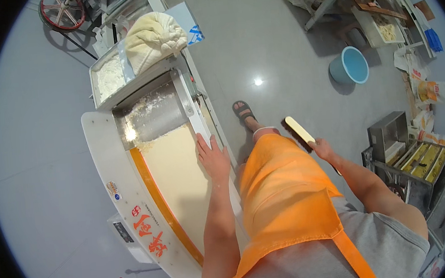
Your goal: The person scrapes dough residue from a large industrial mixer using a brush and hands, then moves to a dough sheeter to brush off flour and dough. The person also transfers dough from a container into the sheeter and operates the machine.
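My left hand rests on the near white side rail of a dough sheeter, fingers slightly spread and gripping nothing. Beside it a pale belt runs below a smooth metal roller that carries flour and dough crumbs. An orange strip borders the belt's far side. My right hand, out to the right over the floor, grips a bench brush with a cream back and dark bristles. Part of its handle is hidden behind the hand.
A flour trough and a bundled cream cloth top the machine's far end. A spoked red wheel is behind. To the right stand a blue bucket, a metal noodle cutter and a table with noodle rolls.
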Tool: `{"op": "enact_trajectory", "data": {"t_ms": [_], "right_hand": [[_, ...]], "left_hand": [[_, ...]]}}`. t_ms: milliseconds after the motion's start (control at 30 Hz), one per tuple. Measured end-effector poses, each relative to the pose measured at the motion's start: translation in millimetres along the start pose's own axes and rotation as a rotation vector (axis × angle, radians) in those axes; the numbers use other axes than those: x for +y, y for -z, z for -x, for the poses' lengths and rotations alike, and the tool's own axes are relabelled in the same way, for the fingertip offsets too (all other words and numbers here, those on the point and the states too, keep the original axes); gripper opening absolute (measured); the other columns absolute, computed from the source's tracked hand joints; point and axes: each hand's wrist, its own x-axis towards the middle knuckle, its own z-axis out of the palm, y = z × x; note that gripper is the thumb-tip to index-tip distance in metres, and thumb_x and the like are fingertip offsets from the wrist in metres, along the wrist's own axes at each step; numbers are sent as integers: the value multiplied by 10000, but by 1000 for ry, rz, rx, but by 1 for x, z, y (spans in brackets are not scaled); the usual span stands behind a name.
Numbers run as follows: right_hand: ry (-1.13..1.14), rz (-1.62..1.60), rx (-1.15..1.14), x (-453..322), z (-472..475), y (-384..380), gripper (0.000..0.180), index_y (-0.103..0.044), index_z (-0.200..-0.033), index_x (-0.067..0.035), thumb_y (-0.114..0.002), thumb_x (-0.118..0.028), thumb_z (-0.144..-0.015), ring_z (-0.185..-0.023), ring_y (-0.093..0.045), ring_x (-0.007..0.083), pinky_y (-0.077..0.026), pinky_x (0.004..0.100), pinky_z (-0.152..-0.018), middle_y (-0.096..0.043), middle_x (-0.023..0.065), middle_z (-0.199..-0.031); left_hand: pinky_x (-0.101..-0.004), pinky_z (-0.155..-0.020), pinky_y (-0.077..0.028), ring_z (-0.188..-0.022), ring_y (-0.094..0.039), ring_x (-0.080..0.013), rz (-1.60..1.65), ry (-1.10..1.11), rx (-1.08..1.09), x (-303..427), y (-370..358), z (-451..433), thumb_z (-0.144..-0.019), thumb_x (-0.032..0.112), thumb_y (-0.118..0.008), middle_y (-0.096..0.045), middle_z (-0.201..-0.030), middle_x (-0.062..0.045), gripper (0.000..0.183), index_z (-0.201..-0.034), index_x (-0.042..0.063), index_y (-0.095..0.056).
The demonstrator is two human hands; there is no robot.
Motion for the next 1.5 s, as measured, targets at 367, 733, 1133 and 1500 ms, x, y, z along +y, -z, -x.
{"op": "enact_trajectory", "data": {"t_ms": [367, 733, 1133, 1500], "right_hand": [[3, 135, -127, -48, 46, 29, 566, -669, -1026, 39, -598, -522, -1007, -934, -686, 483, -524, 534, -816, -715, 285, -939], [217, 308, -96, -124, 5, 65, 560, -680, -1017, 17, -602, -537, -1008, -909, -683, 485, -523, 542, -794, -717, 279, -925], [485, 509, -215, -284, -114, 120, 576, -683, -1103, -6, -612, -568, -1001, -1009, -675, 526, -535, 569, -845, -722, 304, -1005], [761, 623, -440, -405, -164, 155, 561, -671, -1100, 11, -608, -540, -1014, -920, -682, 490, -534, 533, -792, -718, 273, -939]], "left_hand": [[-516, -1081, -449, -1470, -404, -408, -34, 41, -7, -6, -9, 2, -858, 229, -831, -237, -1726, -176, 576, -1379, 119, -612], [-515, -1050, -457, -1453, -428, -415, -7, 77, 13, -4, -1, -3, -932, 200, -735, -254, -1732, -166, 376, -1282, 89, -654], [-517, -968, -501, -1338, -542, -383, 7, 154, 151, -7, -4, 1, -963, 178, -639, -460, -1642, -101, 131, -1049, 139, -730], [-572, -1020, -486, -1389, -533, -371, 74, 352, 256, 23, 12, -7, -877, 253, -742, -542, -1579, -131, 164, -989, 139, -776]]}}
